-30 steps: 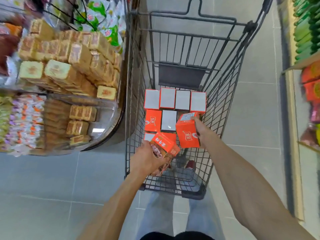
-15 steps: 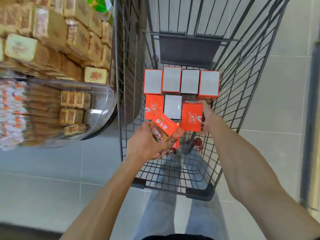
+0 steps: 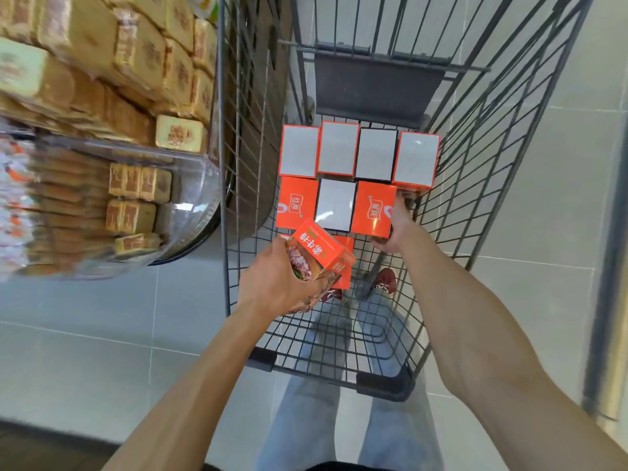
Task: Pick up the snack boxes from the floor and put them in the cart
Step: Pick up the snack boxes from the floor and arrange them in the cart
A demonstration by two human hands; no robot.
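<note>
Fingers (image 3: 302, 286) of the left hand (image 3: 275, 283) curl round a tilted orange snack box (image 3: 319, 251), holding it in the air over the middle of the cart (image 3: 475, 198). At two o'clock from it, the right hand (image 3: 396, 229) grasps the right side of a second orange box (image 3: 372, 209), which stands on the cart floor and touches a grey-topped box (image 3: 334, 205) at its nine o'clock. Four more boxes (image 3: 360, 153) stand in a row at twelve o'clock. A display of wrapped cakes (image 3: 136, 96) sits at nine o'clock of the cart.
</note>
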